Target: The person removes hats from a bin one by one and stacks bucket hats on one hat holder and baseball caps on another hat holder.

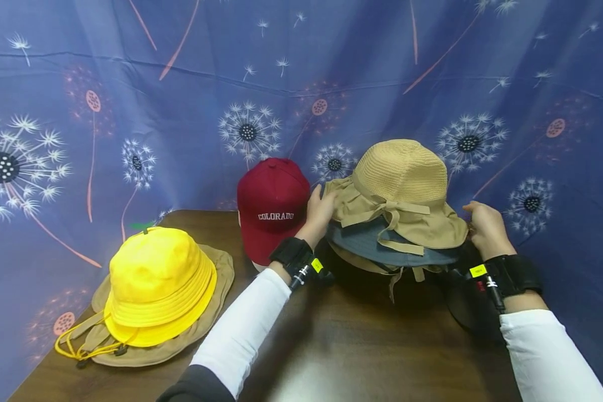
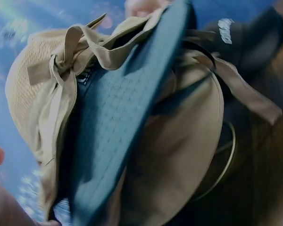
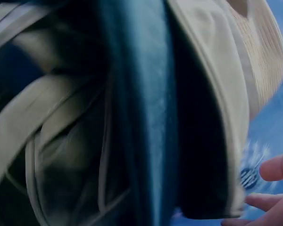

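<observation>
Where the blue dandelion-print cloth (image 1: pixel 130 100) hangs as a backdrop, a dark wooden counter (image 1: pixel 331 346) carries several groups of hats. Right of centre stands a stack of hats: a tan woven sun hat (image 1: pixel 402 184) with a tied ribbon on top, a blue-grey brimmed hat (image 1: pixel 377 245) under it, then a khaki brim and dark caps at the base. At the near left a yellow bucket hat (image 1: pixel 156 279) sits on a khaki brimmed hat (image 1: pixel 216 290), its yellow cord trailing toward the counter edge. Beside the stack, on its left, a red cap (image 1: pixel 273 206) stands upright; white letters on its front read "COLORADO". The left hand (image 1: pixel 319 212) rests against the left brim of the tan hat, fingers lightly bent around the edge. The right hand (image 1: pixel 487 226) grips the right brim edge, fingers curled. Both wrists wear black bands with small yellow tags; any print on these is too small to read.
</observation>
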The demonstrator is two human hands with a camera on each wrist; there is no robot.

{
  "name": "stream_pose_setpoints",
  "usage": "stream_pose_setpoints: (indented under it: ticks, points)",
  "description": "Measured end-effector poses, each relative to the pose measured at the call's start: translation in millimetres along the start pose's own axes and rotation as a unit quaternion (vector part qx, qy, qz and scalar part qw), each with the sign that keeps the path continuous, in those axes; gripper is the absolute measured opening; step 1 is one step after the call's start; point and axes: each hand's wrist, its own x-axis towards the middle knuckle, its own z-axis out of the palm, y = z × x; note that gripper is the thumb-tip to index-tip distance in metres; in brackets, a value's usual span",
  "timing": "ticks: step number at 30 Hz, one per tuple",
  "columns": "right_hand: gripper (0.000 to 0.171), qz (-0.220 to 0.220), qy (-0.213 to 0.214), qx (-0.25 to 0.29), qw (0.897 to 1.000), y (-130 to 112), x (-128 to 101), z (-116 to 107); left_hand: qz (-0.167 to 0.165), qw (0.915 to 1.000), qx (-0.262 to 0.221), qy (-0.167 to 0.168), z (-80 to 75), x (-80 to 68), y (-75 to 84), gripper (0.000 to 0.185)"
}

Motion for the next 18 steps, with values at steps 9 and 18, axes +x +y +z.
stream_pose_setpoints:
  ticks: [9, 18]
  points:
    - [0.056, -0.253, 0.083, -0.406, 0.874, -6, -49, 17, 0.153, 0.9495, 0.270, -0.050, -26.1, -32.4, 5.1, 0.068]
    - [0.051, -0.369, 0.097, -0.489, 0.784, 10, -86, 21, 0.249, 0.8832, 0.381, -0.113, -50.7, -73.8, -13.1, 0.074]
